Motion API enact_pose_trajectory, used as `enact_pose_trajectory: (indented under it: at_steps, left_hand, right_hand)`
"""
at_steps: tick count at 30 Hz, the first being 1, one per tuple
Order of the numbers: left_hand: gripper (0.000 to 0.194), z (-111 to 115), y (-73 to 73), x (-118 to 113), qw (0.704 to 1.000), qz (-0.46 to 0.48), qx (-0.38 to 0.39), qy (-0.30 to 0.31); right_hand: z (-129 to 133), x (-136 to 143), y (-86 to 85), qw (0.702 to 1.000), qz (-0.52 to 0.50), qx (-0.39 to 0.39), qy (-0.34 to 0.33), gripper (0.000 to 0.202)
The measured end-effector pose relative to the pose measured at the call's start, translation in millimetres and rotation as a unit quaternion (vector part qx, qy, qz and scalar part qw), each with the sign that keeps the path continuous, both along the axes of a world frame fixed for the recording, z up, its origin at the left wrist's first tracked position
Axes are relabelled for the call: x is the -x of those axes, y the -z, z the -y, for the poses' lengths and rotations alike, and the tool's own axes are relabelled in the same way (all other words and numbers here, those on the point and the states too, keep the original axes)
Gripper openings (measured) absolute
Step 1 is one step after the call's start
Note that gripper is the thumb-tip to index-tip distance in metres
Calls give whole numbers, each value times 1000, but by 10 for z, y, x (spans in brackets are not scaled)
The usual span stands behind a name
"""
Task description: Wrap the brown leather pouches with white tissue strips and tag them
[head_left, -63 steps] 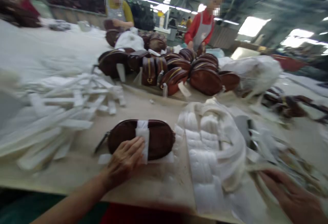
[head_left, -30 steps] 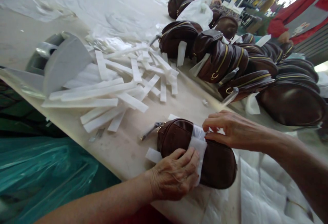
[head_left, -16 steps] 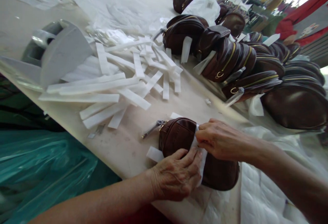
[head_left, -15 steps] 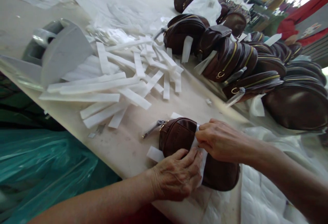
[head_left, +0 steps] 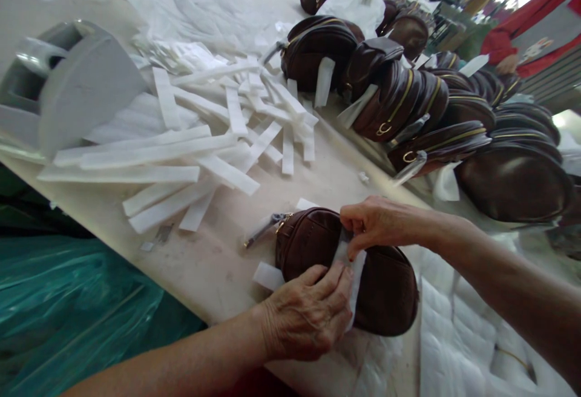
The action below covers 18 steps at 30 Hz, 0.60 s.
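Observation:
A dark brown bag [head_left: 385, 291] with a rounded end lies across the table near its front edge. Around its middle runs a white foam strip [head_left: 357, 288]. My left hand [head_left: 313, 312] rests on the bag with its fingers closed on the strip's near part. At the far side of the strip, my right hand [head_left: 363, 227] pinches its upper part between thumb and bent fingers. A zipper pull [head_left: 263, 230] in clear wrapping sticks out from the bag's left end. Another piece of white foam [head_left: 269, 276] pokes out beneath the bag.
Many loose white foam strips [head_left: 181, 149] are heaped left of centre, beside a grey tape dispenser [head_left: 86, 94]. Several brown bags [head_left: 512, 173] line the right side. Clear plastic [head_left: 463, 330] lies at lower right. A person in red sleeves [head_left: 503, 46] stands beyond.
My right hand has lifted slightly and turned, showing more of the strip beneath it. My left hand remains on the strip. The whole view has shifted a little.

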State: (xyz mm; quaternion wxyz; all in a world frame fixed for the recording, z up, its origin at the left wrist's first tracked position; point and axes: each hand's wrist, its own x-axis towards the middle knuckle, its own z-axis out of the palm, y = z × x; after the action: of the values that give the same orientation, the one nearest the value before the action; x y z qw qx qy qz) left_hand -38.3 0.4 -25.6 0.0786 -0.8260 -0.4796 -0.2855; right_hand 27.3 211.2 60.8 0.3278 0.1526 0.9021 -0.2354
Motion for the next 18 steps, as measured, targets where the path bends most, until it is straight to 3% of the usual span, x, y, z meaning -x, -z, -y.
enact_pose_trajectory:
  at_steps: [4, 8, 10, 14, 18]
  left_hand:
    - [23, -4, -5, 1, 1000, 10, -9, -4]
    - [24, -9, -10, -2, 1000, 13, -12, -5]
    - [25, -10, -11, -4, 1000, 11, -12, -8]
    - [25, -15, -23, -4, 1000, 11, -17, -8]
    - [26, -22, -32, -2, 999, 15, -26, -12]
  right_hand:
    - [-41, -35, 34, 1000, -8, 16, 12, 39]
    - [-98, -74, 93, 994, -58, -88, -20, 52]
    - [-145, -113, 155, 994, -59, -89, 0, 56]
    - [-225, -232, 317, 994, -22, 38, 103, 55]
    - [-292, -374, 447, 967, -19, 158, 197, 53]
